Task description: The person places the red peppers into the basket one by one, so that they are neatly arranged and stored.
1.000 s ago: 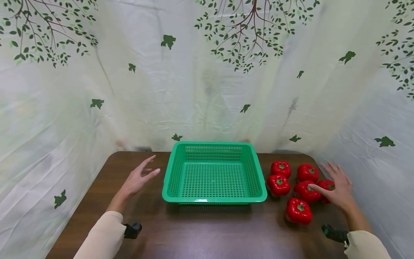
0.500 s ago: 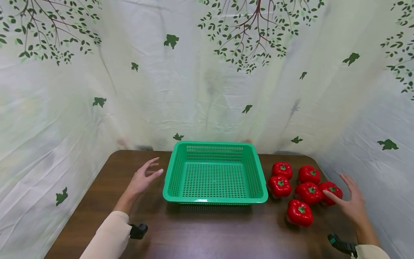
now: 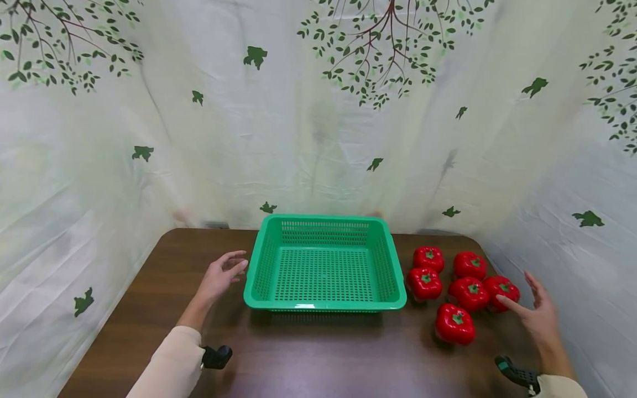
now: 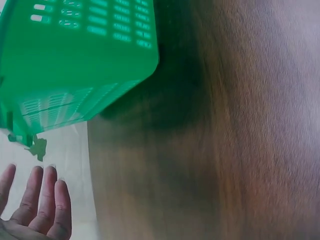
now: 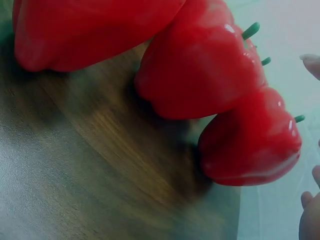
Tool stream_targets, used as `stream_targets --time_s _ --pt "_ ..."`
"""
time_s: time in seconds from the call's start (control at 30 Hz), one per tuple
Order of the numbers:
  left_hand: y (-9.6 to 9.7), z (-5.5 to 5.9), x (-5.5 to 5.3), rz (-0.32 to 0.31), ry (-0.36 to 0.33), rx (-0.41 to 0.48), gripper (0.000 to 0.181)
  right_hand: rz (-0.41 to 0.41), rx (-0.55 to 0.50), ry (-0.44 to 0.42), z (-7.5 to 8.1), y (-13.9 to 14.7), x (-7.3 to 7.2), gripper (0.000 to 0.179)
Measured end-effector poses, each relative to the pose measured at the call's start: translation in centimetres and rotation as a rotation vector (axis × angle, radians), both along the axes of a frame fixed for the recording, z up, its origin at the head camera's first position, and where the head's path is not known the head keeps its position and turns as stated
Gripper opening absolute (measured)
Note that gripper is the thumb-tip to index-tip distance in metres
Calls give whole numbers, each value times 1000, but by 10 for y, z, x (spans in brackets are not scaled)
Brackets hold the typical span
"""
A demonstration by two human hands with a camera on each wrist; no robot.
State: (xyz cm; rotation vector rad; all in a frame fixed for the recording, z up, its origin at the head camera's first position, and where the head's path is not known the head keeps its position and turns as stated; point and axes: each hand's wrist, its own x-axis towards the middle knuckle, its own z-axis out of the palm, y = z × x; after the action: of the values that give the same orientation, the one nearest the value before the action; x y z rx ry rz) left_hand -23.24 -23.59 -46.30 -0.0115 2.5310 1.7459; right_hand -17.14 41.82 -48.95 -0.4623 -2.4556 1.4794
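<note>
Beside the green plastic basket (image 3: 323, 305), my left hand (image 3: 221, 276) hovers off its left wall with relaxed fingers, holding nothing. In the left wrist view its slightly bent fingers (image 4: 47, 200) show below the basket's corner (image 4: 80, 60). My right hand (image 3: 539, 318) is spread at the right of the rightmost red bell pepper (image 3: 501, 293). Its thumb reaches toward that pepper's near side; the right wrist view shows only parts of this hand (image 5: 311, 215) at the edge, apart from the nearest bell pepper (image 5: 252, 142).
Several more glossy red bell peppers, such as the front one (image 3: 455, 324), stand in a cluster right of the basket. All rest on a dark brown wooden table (image 3: 318, 359). A pale leaf-print curtain (image 3: 318, 138) hangs behind and along the sides.
My right hand has shifted from over the rightmost bell pepper to its right side, uncovering it. The left hand's fingers have drawn a little closer together near the basket. The view moved slightly.
</note>
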Motion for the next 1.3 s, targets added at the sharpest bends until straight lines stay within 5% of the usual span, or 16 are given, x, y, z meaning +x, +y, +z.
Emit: stream_targets --time_s 0.53,0.8,1.3 --pt "9 -3 -1 40 -161 72 57 -35 -46 -125 -9 3 -12 89" --pt "14 -7 -3 39 -167 68 56 -71 -96 -187 -15 7 -15 89" --pt "16 -8 -4 40 -142 69 53 -55 -34 -214 -21 4 -20 82"
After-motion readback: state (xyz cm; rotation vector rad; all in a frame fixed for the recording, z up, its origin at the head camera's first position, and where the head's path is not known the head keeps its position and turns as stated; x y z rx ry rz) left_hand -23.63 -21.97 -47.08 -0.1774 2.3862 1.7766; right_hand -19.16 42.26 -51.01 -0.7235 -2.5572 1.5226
